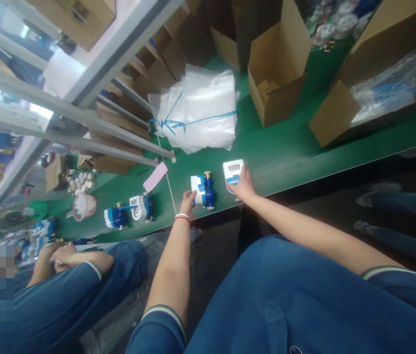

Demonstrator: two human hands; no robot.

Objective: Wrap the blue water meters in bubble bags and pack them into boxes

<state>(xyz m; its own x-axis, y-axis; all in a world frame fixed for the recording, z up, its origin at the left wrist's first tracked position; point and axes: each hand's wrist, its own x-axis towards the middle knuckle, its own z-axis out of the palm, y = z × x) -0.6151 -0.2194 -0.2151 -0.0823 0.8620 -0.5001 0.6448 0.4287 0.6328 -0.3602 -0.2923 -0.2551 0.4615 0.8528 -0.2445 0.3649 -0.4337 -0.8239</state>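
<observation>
Two water meters with white and blue housings sit before me on the green bench. The left water meter [208, 191] lies on its side, its blue body and brass end toward the right. My left hand [189, 202] is closed on its white edge, thumb and fingers at the near left corner. The right water meter [233, 169] faces up and shows a small grey display. My right hand [244, 186] wraps round its right and near sides, covering part of it. Both meters appear to rest on the bench near its front edge.
Bundled clear plastic bags [208, 108] lie behind the meters. An open cardboard box [280, 83] stands at the back right. A pink slip [155, 177] and more water meters [141, 207] lie left. Metal shelf posts [119, 142] rise there. A co-worker's hands [62, 253] are at far left.
</observation>
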